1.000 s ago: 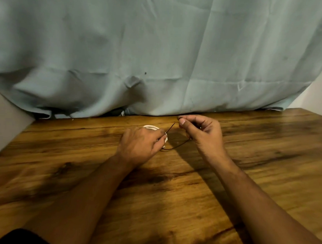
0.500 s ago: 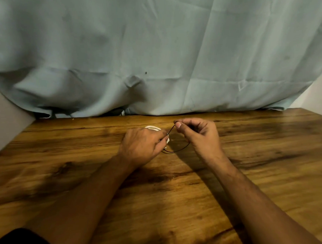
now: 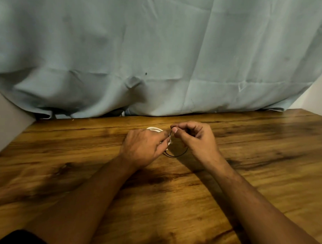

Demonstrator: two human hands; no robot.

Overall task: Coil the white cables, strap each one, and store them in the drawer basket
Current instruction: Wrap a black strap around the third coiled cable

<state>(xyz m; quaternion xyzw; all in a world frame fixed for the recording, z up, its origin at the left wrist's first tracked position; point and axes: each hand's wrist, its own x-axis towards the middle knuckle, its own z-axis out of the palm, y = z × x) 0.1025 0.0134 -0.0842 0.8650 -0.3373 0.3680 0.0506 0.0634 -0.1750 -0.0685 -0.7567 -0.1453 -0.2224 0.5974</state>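
The left hand curls round the coiled white cable, hiding most of it under the fingers; the right hand pinches a thin black tie between thumb and forefinger, just beside the left fingertips; the tie loops down between both hands; the cable sits mid-rear on the wooden tabletop; a pale blue curtain hangs behind.

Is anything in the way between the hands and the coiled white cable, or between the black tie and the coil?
Nothing visible does. The left hand grips the white cable coil, and the right hand pinches the black tie right beside it. The drawer basket is out of view.
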